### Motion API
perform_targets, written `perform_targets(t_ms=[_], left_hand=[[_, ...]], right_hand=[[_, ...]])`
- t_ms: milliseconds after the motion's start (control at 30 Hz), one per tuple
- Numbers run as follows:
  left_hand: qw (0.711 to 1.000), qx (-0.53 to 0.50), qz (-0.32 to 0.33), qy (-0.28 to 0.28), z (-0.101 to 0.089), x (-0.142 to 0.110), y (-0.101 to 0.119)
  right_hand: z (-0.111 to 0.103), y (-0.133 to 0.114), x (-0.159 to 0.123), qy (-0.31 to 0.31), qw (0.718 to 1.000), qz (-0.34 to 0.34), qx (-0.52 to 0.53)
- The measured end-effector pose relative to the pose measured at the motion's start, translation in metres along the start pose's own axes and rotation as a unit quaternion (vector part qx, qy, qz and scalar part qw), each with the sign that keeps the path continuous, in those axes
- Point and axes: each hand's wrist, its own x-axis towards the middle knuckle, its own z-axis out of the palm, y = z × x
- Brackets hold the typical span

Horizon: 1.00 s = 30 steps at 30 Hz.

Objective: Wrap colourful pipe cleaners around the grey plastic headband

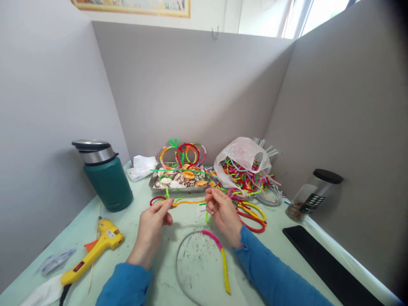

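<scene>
An orange pipe cleaner [191, 202] is stretched almost level between my two hands, above the table. My left hand [155, 222] pinches its left end between thumb and forefinger. At the other end, my right hand [222, 209] grips it with closed fingers. Below them on the table lies a grey wire hoop [179, 259], partly wrapped in pink and yellow fuzzy stem; its lower edge leaves the picture. Behind the hands stands a metal tray [178, 190] of shells, with several colourful wrapped rings [183, 154] at its back.
A plastic bag [244, 148] spills pipe cleaners at the back right, beside coiled grey wire [270, 196]. At left are a green bottle [108, 182] and a yellow glue gun [92, 253]. A clear jar [310, 197] and a black strip [321, 259] lie right. Grey partitions enclose the table.
</scene>
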Motion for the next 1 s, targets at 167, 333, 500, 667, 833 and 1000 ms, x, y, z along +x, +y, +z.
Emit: perform_targets(t_ms=[167, 333, 500, 667, 833, 1000], left_hand=[[0.974, 0.212, 0.052, 0.055, -0.002, -0.002, 0.002], [0.928, 0.351, 0.126, 0.017, 0.001, -0.005, 0.003], [0.956, 0.181, -0.031, -0.228, 0.005, -0.011, 0.003], [0.887, 0.126, -0.079, -0.437, 0.004, -0.025, 0.009], [0.901, 0.189, -0.016, -0.390, 0.001, -0.019, 0.009], [0.976, 0.155, 0.056, -0.141, 0.007, -0.006, 0.003]], right_hand=[[0.000, -0.003, 0.002, 0.001, 1.000, -0.018, -0.024], [-0.008, -0.003, 0.009, 0.022, 0.999, -0.027, -0.037], [-0.023, -0.004, 0.018, 0.034, 0.999, -0.012, -0.013], [-0.025, -0.005, 0.020, -0.007, 0.997, 0.068, 0.031], [-0.018, -0.011, 0.012, -0.116, 0.977, 0.177, 0.041], [0.000, -0.006, -0.004, -0.193, 0.950, 0.238, -0.054]])
